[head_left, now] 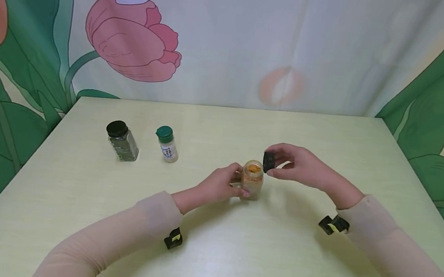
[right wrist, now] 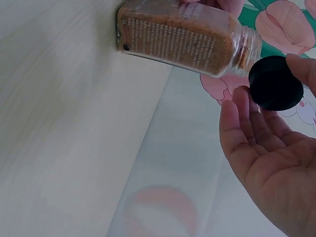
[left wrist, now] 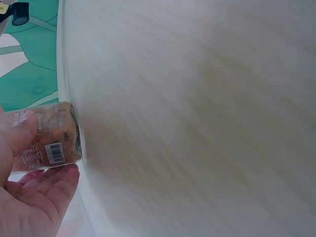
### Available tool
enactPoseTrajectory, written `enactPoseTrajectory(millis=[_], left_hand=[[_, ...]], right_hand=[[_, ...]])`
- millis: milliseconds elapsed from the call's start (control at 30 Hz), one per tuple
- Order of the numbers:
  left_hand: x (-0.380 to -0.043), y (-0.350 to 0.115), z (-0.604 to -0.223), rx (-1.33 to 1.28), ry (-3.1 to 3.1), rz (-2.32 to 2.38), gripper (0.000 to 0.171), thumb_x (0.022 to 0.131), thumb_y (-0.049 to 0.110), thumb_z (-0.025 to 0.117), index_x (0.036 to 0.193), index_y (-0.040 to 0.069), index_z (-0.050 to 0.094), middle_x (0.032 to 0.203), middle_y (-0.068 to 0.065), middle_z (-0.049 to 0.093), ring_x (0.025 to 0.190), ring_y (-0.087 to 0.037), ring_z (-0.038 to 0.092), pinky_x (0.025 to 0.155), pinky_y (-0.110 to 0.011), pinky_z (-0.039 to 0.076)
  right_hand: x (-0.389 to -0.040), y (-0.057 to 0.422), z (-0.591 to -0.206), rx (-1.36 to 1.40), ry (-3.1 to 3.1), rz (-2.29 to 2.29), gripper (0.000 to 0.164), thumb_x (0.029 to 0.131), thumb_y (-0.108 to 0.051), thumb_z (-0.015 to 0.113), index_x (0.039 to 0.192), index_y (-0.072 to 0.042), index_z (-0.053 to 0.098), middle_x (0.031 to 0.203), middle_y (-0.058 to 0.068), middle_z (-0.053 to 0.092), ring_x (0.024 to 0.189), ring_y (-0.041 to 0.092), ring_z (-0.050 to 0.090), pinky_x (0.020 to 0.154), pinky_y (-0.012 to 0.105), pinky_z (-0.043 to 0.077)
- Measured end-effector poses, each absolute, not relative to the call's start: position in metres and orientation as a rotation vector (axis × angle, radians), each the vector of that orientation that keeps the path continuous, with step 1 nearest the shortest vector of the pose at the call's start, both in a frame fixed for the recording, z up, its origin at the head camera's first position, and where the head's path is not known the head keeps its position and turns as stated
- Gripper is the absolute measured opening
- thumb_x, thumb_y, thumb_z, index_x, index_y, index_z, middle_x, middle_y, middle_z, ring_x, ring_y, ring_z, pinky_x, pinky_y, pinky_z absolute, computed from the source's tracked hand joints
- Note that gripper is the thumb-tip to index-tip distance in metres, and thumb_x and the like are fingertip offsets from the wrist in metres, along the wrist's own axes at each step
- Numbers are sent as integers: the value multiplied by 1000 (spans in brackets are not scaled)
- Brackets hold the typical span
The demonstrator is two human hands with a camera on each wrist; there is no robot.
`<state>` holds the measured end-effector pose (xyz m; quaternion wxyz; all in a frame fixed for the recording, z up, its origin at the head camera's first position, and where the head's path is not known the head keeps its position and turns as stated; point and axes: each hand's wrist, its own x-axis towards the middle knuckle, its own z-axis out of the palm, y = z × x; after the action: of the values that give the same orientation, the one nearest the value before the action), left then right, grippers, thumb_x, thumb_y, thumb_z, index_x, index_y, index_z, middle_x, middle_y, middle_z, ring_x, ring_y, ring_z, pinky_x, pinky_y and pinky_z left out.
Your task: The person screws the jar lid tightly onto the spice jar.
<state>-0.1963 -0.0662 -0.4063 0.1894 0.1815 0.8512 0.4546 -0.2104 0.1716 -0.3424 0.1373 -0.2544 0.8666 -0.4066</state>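
Observation:
A glass spice jar (head_left: 252, 184) full of orange-brown seasoning stands upright on the table with its mouth uncovered. My left hand (head_left: 221, 184) grips it from the left, thumb in front and fingers behind. Printed text and a barcode show on the jar (left wrist: 47, 138) in the left wrist view. Just right of the jar's rim, my right hand (head_left: 298, 167) pinches a black screw lid (head_left: 269, 162) between thumb and fingers, tipped on its edge. From the right wrist, the lid (right wrist: 275, 83) appears close beside the threaded neck.
To the left on the pale table (head_left: 76, 213) stand a square jar of green herbs (head_left: 124, 144) with a black lid and a small shaker (head_left: 168, 145) with a green cap. A flower-printed curtain (head_left: 224, 44) hangs behind the table.

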Motion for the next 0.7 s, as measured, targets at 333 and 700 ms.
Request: enactPoseTrajectory(millis=[333,700], left_hand=[[-196,-66,-407,551,2418,1251,57,92,12,77,141,-2,52,143,-21,62,137,-34,59,118,-44,46],[-198,-69,-406,621,2455,1145,54,93,18,76,142,5,58,142,-15,65,138,-30,59,119,-44,45]], right_hand=[[-210,161,-343,-748,2523,-1157,45,92,-6,73,135,1,59,117,17,67,95,18,62,91,37,59],[-211,151,-351,-807,2496,-1224,43,90,-4,75,130,4,60,117,20,62,92,19,63,95,44,61]])
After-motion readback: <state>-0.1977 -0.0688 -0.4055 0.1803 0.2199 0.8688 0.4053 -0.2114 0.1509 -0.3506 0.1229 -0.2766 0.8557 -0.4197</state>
